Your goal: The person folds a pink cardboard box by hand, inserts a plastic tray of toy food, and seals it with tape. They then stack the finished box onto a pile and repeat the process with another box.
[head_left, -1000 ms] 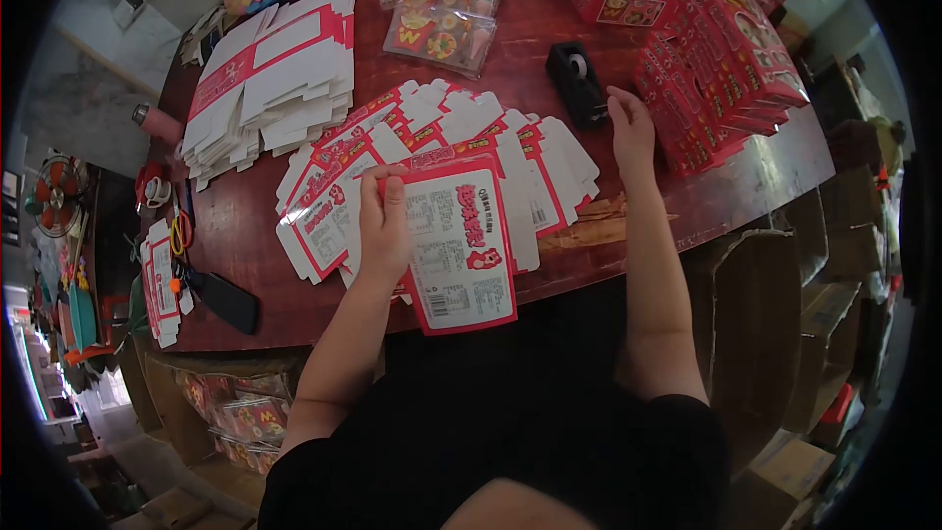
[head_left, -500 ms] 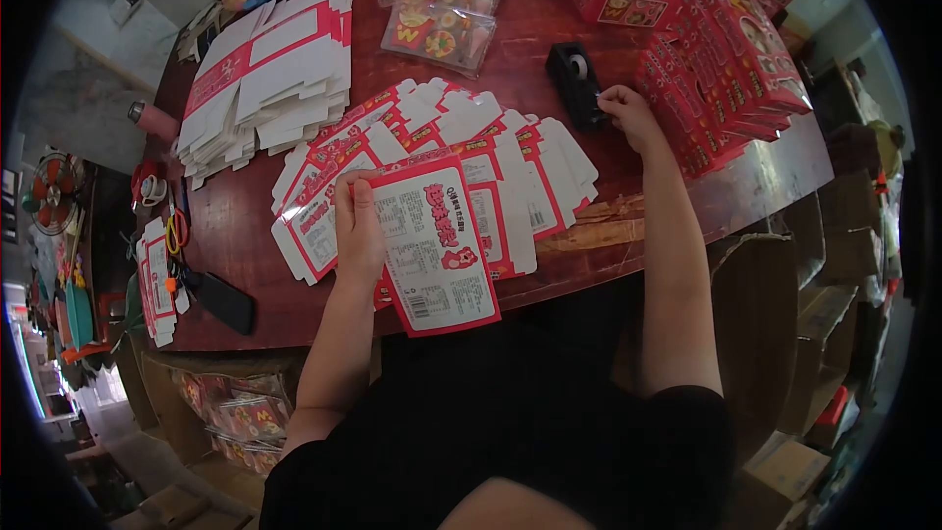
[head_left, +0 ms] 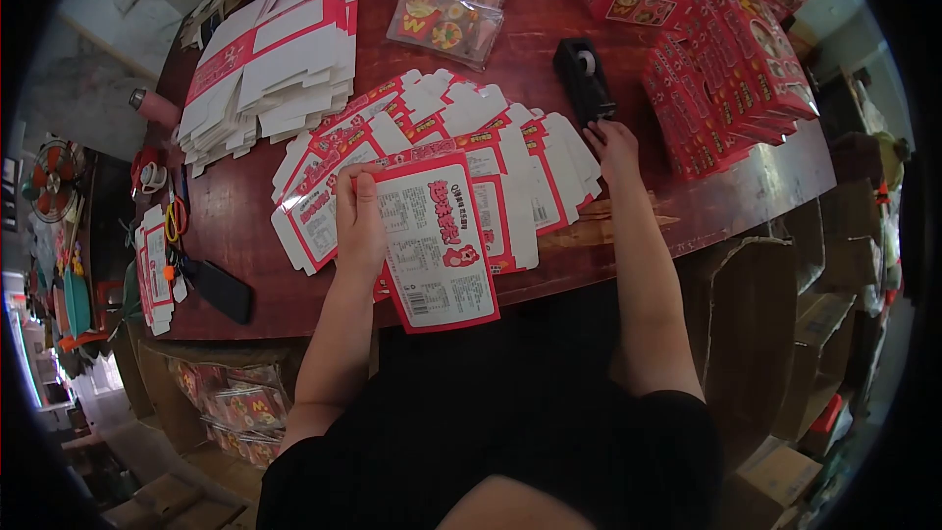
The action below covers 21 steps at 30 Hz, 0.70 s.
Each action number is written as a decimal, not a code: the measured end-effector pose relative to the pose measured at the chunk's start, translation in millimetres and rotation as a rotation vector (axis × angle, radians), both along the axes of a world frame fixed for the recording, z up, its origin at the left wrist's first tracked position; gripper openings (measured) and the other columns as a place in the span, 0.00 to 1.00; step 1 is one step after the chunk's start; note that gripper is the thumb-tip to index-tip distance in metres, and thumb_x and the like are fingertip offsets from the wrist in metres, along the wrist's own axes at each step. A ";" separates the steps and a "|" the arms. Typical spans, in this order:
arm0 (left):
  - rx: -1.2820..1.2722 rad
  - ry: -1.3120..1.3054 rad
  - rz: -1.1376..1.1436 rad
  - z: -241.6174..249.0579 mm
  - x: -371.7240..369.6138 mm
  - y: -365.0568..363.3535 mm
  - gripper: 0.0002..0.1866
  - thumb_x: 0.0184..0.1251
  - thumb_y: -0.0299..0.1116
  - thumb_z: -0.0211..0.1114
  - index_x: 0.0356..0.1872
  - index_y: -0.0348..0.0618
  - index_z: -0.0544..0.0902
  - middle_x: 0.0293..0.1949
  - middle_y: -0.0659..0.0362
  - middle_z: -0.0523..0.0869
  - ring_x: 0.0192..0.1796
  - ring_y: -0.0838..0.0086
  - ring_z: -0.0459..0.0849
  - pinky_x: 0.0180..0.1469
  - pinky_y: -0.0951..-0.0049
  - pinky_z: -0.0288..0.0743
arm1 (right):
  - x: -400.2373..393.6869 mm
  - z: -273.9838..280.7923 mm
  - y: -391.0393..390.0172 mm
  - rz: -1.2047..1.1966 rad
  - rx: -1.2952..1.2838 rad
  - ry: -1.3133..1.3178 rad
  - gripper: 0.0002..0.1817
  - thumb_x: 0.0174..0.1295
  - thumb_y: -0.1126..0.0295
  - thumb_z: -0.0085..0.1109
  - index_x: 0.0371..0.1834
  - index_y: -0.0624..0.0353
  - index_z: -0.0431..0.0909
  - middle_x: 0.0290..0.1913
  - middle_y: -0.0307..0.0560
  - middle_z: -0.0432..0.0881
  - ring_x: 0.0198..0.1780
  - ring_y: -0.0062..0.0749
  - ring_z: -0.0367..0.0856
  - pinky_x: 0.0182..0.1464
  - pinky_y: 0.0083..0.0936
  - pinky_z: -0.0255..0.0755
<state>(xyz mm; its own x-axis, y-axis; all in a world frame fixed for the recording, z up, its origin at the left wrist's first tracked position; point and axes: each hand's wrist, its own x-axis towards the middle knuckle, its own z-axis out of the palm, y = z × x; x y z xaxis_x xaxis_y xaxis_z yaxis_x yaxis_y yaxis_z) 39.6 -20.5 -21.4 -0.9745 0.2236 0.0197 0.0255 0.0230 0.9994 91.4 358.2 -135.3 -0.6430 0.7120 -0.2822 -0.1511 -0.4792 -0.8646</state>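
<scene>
My left hand [head_left: 362,221] grips a red-and-white printed box [head_left: 437,240] by its left side, thumb on top. The box looks flat, and its back panel with dense text and a barcode faces me. It is held above a fanned pile of flattened boxes [head_left: 564,172]. At the near end of a black tape dispenser [head_left: 586,83], my right hand [head_left: 615,149] has its fingertips pinched together on what appears to be the end of the tape, which is barely visible. A pale roll sits inside the dispenser.
Stacked white-and-red cartons [head_left: 280,64] lie at the back left. Clear packets [head_left: 446,25] are at the back, and finished red boxes [head_left: 721,79] stand at the right. A phone [head_left: 220,290] and scissors [head_left: 176,219] lie near the left edge. Open cardboard boxes stand below the table.
My right hand has come toward me and slightly left, from the side of the dispenser to just off its near end. My left hand keeps hold of the box with little movement.
</scene>
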 end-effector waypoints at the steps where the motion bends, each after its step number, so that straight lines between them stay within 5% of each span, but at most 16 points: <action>1: -0.013 0.009 -0.019 0.8 -1.2 -1.1 0.16 0.76 0.47 0.45 0.46 0.44 0.71 0.42 0.60 0.75 0.45 0.78 0.73 0.49 0.78 0.69 | 1.5 3.8 -4.5 -0.015 0.104 -0.043 0.06 0.61 0.73 0.58 0.37 0.63 0.74 0.38 0.42 0.78 0.41 0.25 0.78 0.47 0.20 0.74; 6: -0.111 0.091 -0.171 15.6 -7.5 -1.5 0.15 0.75 0.45 0.46 0.45 0.44 0.72 0.39 0.61 0.77 0.42 0.79 0.74 0.47 0.78 0.69 | 23.7 71.9 -54.5 0.197 0.548 0.030 0.05 0.59 0.79 0.58 0.37 0.66 0.77 0.33 0.42 0.81 0.35 0.23 0.79 0.41 0.19 0.74; 9: -0.230 0.114 -0.397 27.6 -15.8 6.9 0.13 0.74 0.43 0.49 0.44 0.43 0.72 0.38 0.58 0.78 0.42 0.76 0.76 0.47 0.75 0.70 | 37.5 126.4 -105.4 0.686 0.705 0.158 0.17 0.56 0.85 0.57 0.50 0.64 0.76 0.30 0.43 0.81 0.32 0.21 0.79 0.38 0.19 0.74; 14: -0.349 0.197 -0.725 34.1 -22.8 25.2 0.13 0.73 0.41 0.51 0.45 0.42 0.71 0.40 0.55 0.79 0.45 0.69 0.78 0.49 0.70 0.70 | 33.3 181.3 -146.2 1.046 1.020 0.179 0.36 0.57 0.83 0.55 0.71 0.58 0.56 0.26 0.39 0.74 0.29 0.21 0.72 0.38 0.22 0.72; 21: -0.283 0.159 -0.786 33.7 -18.9 27.4 0.17 0.72 0.47 0.51 0.44 0.42 0.72 0.42 0.59 0.77 0.47 0.74 0.75 0.51 0.72 0.68 | 21.3 178.1 -156.4 1.211 0.950 -0.010 0.36 0.58 0.77 0.57 0.71 0.58 0.54 0.27 0.37 0.70 0.32 0.22 0.70 0.41 0.23 0.69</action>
<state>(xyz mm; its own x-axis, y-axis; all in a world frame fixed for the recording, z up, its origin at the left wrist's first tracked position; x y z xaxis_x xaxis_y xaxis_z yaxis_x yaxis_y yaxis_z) 20.6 6.8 12.3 -0.5242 0.8515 -0.0153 0.2781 0.1881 0.9420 112.8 201.8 42.8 -0.9510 -0.3051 -0.0491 -0.0827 0.4045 -0.9108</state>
